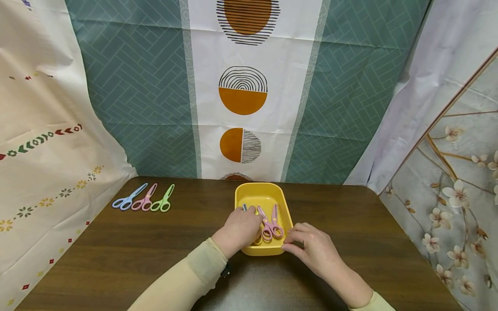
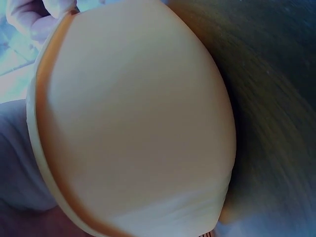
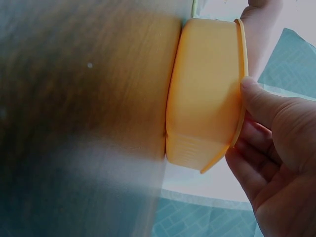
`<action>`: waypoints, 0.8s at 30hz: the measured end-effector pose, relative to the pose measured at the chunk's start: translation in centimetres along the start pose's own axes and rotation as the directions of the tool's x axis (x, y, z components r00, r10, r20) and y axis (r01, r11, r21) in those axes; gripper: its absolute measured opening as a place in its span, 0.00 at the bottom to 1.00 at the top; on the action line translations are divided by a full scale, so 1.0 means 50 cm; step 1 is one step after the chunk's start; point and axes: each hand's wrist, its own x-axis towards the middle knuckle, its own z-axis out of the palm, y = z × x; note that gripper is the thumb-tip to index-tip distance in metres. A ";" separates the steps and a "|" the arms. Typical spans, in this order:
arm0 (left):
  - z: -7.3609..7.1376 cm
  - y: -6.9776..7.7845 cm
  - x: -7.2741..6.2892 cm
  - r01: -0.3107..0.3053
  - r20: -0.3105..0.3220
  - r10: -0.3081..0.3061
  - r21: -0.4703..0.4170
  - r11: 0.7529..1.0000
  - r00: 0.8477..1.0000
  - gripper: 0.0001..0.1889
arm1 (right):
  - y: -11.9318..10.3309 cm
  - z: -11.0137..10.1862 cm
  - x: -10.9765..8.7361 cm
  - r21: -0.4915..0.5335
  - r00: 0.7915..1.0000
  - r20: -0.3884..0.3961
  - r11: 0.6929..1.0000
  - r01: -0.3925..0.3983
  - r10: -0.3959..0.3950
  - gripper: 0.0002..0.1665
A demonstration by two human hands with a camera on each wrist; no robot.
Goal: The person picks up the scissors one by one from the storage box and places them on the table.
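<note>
Inside the yellow plastic tray (image 1: 285,211), two pink scissors (image 1: 266,226) lie side by side toward the right. My left hand (image 1: 242,225) reaches over the tray's left wall, fingers down among the scissors. A blue scissors tip (image 1: 244,207) pokes out beyond its knuckles, and a yellow finger loop (image 1: 258,240) shows below the hand. Its fingertips are hidden, so I cannot tell whether they hold a pair. At the near right corner my right hand (image 1: 313,248) pinches the tray rim; in the right wrist view the thumb (image 3: 256,96) lies on the rim.
On the left of the brown table (image 1: 175,259) lie blue scissors (image 1: 130,198), pink scissors (image 1: 145,198) and green scissors (image 1: 162,199) in a row, blades pointing away. A patterned curtain (image 1: 155,86) hangs behind the table's far edge, with cloths at both sides.
</note>
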 end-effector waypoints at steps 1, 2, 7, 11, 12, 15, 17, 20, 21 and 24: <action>0.000 0.000 0.000 0.001 -0.003 -0.001 0.002 1.000 1.000 0.14 | 0.000 0.000 0.000 0.001 1.000 0.002 1.000 -0.002 0.002 0.12; -0.001 0.000 0.000 0.002 -0.006 -0.002 0.001 1.000 1.000 0.14 | 0.000 0.000 0.000 0.003 1.000 0.003 1.000 -0.004 0.004 0.12; -0.004 0.001 0.001 0.009 -0.020 -0.009 0.005 1.000 1.000 0.11 | -0.001 0.000 0.000 0.007 1.000 0.008 1.000 -0.011 0.011 0.11; -0.006 0.003 0.000 0.013 -0.033 -0.013 0.018 1.000 0.999 0.10 | -0.001 0.000 0.000 0.008 1.000 0.007 1.000 -0.009 0.009 0.11; -0.006 0.003 -0.001 0.013 -0.034 -0.013 0.024 1.000 0.999 0.10 | -0.001 0.000 -0.001 0.008 1.000 0.007 1.000 -0.009 0.008 0.11; -0.004 0.003 -0.001 0.011 -0.019 -0.010 0.047 0.999 1.000 0.11 | 0.000 0.000 -0.001 0.009 1.000 0.008 1.000 -0.009 0.009 0.11; -0.003 0.004 -0.001 0.008 -0.006 -0.008 0.062 0.998 1.000 0.11 | 0.000 0.001 -0.001 0.009 1.000 0.008 1.000 -0.009 0.008 0.11; -0.004 0.005 -0.001 0.011 0.003 -0.012 0.083 0.997 1.000 0.10 | 0.000 0.001 -0.002 0.007 1.000 0.001 1.000 0.000 0.000 0.11; -0.005 0.005 -0.002 0.016 0.001 -0.016 0.087 0.996 1.000 0.09 | 0.001 0.001 -0.002 0.005 1.000 -0.003 1.000 0.006 -0.006 0.11; -0.006 0.005 -0.003 0.035 -0.011 -0.034 0.109 0.993 0.999 0.08 | 0.001 0.000 -0.002 -0.002 1.000 -0.014 1.000 0.022 -0.022 0.11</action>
